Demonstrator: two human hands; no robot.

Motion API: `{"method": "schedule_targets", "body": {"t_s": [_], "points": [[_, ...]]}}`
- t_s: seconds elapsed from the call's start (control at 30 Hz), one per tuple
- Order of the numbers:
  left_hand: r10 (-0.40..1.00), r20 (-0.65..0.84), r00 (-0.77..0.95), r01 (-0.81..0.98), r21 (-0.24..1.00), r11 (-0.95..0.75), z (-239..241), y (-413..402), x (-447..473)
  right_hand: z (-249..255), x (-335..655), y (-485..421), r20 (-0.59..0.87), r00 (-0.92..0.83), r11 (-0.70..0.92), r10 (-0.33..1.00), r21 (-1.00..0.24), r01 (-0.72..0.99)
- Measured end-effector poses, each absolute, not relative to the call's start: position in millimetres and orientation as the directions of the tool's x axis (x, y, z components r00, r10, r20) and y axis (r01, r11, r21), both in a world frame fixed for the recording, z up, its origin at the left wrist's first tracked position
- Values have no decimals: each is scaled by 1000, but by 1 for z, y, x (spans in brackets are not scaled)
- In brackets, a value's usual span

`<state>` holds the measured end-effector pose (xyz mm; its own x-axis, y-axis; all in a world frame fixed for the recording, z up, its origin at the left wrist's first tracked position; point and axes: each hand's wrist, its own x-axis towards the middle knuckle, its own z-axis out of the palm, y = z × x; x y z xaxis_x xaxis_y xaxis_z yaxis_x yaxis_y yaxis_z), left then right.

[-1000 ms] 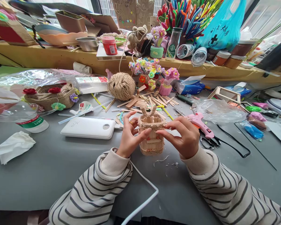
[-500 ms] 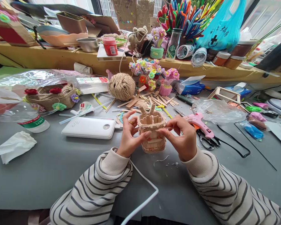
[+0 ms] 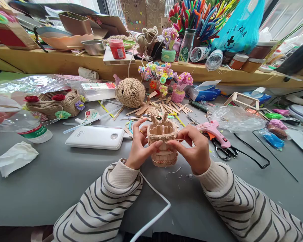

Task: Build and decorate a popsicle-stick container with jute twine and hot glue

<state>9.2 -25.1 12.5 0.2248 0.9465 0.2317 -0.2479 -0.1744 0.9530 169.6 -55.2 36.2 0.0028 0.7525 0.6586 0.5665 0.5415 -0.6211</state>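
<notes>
A small basket (image 3: 164, 157) of wooden sticks, edged with twine at rim and base, is held upright just above the table between both hands. Two twine-wrapped stubs rise from its far side. My left hand (image 3: 140, 148) closes on the left side, thumb across the front below the rim. At the right, my right hand (image 3: 195, 148) pinches at the front near the rim, its thumb tip against the basket; a thin strand seems to show by its fingers, too small to make out. Small reddish bits dot the basket's front.
A white power bank (image 3: 96, 137) with a white cable (image 3: 156, 191) lies left. Beyond are a twine ball (image 3: 130, 92) and loose wooden sticks (image 3: 146, 109). A pink glue gun (image 3: 215, 132) and black-handled scissors (image 3: 223, 151) lie right. A decorated basket (image 3: 54, 104) stands far left.
My right thumb has slid slightly left along the basket's front. The basket has shifted very slightly; my left hand keeps its hold.
</notes>
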Motion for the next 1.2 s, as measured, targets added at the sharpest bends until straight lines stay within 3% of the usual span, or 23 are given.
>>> {"method": "schedule_targets", "body": {"t_s": [0.4,1.2], "points": [[945,168,280,-458,889,-23,11,-23,9,47,177,-60,724,-55,647,687,-576,500],[935,82,345,-563,815,136,25,-33,15,50,179,-57,739,22,648,673,-604,464]]}}
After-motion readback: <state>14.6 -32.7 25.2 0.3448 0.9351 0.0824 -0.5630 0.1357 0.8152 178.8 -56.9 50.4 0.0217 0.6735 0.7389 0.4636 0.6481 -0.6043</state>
